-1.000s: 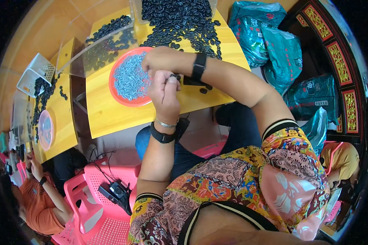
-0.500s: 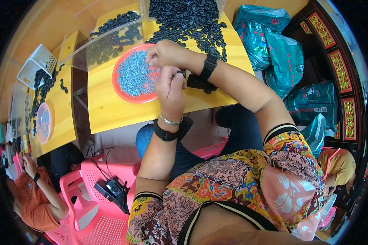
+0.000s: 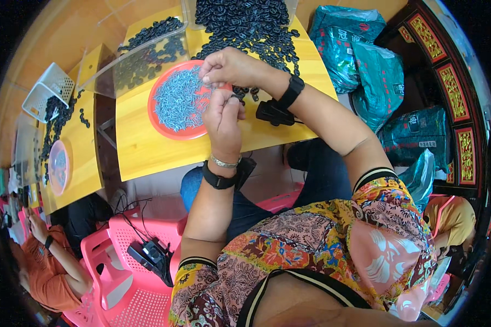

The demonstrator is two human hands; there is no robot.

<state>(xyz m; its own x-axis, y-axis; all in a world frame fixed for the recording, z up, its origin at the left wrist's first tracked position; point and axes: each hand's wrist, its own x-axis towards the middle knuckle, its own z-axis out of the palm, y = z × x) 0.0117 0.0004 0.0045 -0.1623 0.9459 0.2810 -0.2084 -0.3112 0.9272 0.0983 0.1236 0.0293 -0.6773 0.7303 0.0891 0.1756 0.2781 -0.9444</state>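
A shallow red bowl (image 3: 154, 121) full of small silver screws (image 3: 177, 101) rests on the yellow table. Over its right side my left hand (image 3: 223, 121) is closed, with a small black piece (image 3: 240, 100) showing by the thumb. Just above it, my right hand (image 3: 235, 68) has its fingertips pinched together over the bowl's upper right edge. What those fingertips hold, if anything, is too small to make out. Under and beside my right wrist lie a few black oval pieces (image 3: 255, 94).
A large pile of black oval pieces (image 3: 243, 27) covers the table's far side, near a clear plastic bin (image 3: 142, 60). Teal bags (image 3: 379, 82) stand at right. To the left are another table (image 3: 82, 163), a white basket (image 3: 49, 90), a pink chair (image 3: 139, 261) and a seated person (image 3: 52, 267).
My right hand has lifted slightly and moved a little to the right, its wrist uncovering some black pieces. My left hand has shifted slightly left and stays closed.
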